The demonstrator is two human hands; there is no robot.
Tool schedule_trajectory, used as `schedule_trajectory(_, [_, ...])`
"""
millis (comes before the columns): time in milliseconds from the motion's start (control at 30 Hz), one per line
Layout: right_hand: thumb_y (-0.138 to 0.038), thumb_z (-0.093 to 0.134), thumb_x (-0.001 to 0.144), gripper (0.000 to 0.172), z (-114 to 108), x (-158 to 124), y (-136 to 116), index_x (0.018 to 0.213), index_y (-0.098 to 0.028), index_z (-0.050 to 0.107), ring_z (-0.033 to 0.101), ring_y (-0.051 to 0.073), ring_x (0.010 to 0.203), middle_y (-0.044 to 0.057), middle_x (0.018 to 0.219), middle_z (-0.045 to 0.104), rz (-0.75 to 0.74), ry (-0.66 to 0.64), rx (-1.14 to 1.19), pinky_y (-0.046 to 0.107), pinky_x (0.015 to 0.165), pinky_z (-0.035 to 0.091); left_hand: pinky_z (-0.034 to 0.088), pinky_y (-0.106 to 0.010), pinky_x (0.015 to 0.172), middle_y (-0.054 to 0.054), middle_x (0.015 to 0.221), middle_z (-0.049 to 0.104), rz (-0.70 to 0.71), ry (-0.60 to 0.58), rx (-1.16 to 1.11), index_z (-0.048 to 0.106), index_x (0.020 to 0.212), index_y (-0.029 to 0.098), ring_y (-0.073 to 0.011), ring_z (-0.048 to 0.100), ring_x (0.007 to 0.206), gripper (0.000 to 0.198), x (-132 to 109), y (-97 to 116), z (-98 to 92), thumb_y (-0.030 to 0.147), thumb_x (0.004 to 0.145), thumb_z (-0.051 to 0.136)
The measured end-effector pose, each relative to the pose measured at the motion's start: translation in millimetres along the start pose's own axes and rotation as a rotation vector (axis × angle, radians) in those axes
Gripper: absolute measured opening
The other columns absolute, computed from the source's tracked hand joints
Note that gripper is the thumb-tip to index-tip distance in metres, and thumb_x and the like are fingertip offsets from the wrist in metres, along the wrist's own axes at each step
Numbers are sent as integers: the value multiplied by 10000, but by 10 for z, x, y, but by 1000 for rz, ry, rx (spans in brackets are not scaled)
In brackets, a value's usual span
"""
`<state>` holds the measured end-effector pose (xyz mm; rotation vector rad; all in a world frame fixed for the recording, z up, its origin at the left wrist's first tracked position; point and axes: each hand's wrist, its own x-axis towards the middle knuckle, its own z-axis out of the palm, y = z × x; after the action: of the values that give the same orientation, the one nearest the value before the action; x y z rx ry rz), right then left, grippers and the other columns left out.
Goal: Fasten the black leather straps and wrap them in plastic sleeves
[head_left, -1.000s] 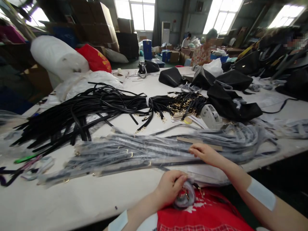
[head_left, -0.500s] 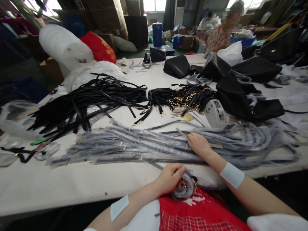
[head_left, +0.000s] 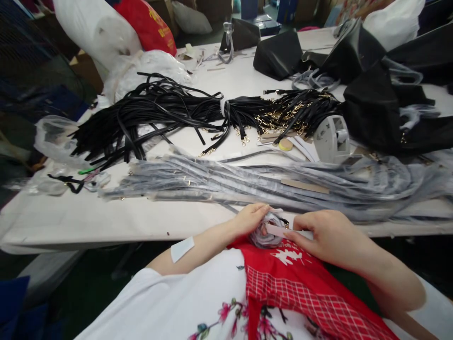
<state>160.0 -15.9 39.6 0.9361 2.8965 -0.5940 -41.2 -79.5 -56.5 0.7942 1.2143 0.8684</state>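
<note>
- The coiled strap [head_left: 266, 234], wrapped in grey film, sits at the near edge of the tabletop [head_left: 106, 219], just above a red apron [head_left: 293, 278]
- The left hand [head_left: 248, 219] cups the coil from the left, its fingers clamped around it
- The right hand [head_left: 327, 236] pinches a pale strip [head_left: 276, 230] between thumb and forefinger, the strip's end touching the coil
- Just behind both hands, a pile of wrapped straps [head_left: 230, 186] lies across the tabletop
- Farther back lies a bundle of black straps [head_left: 170, 113] with gold clasps, and a tape dispenser [head_left: 331, 139] stands to its right
- Black bags [head_left: 371, 108] crowd the far right
</note>
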Motion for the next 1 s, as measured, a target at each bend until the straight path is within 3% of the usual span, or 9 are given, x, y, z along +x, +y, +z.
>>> schedule_trajectory(267, [-406, 490, 892, 378, 32, -32, -168, 570, -242, 604, 609, 180, 488, 33, 531, 666, -1, 76, -191, 317, 498, 249, 412, -219, 475, -5, 618, 636, 40, -2, 139, 676, 1034, 145, -125, 555, 465, 516, -7, -23, 46, 604, 885, 493])
schedule_trajectory(467, [-304, 539, 857, 280, -6, 22, -319, 611, -228, 649, 669, 231, 533, 62, 597, 715, -57, -11, -260, 318, 488, 300, 454, -249, 563, -25, 720, 677, 99, 8, 295, 691, 1032, 147, -148, 580, 547, 440, -67, 67, 52, 497, 924, 449])
schedule_trajectory(733, [-272, 557, 848, 246, -39, 82, -487, 635, -205, 663, 681, 221, 552, 92, 607, 718, -63, -68, -311, 294, 483, 346, 434, -254, 656, -34, 749, 671, 209, 58, 625, 662, 811, 155, -175, 578, 704, 398, -97, 140, 37, 396, 946, 376])
schedule_trajectory(867, [-245, 562, 840, 243, -14, 87, -528, 624, -201, 664, 679, 223, 541, 92, 599, 713, -64, -64, -326, 299, 476, 345, 447, -258, 675, -41, 776, 684, 217, 56, 657, 663, 805, 155, -179, 593, 737, 386, -122, 156, 35, 372, 941, 373])
schedule_trajectory(1000, [-222, 556, 844, 223, -55, 62, -601, 656, -203, 675, 686, 224, 557, 67, 616, 719, -76, -88, -333, 309, 484, 353, 462, -258, 642, -42, 789, 683, 147, 32, 536, 663, 909, 138, -170, 613, 690, 345, -127, 132, 34, 378, 919, 416])
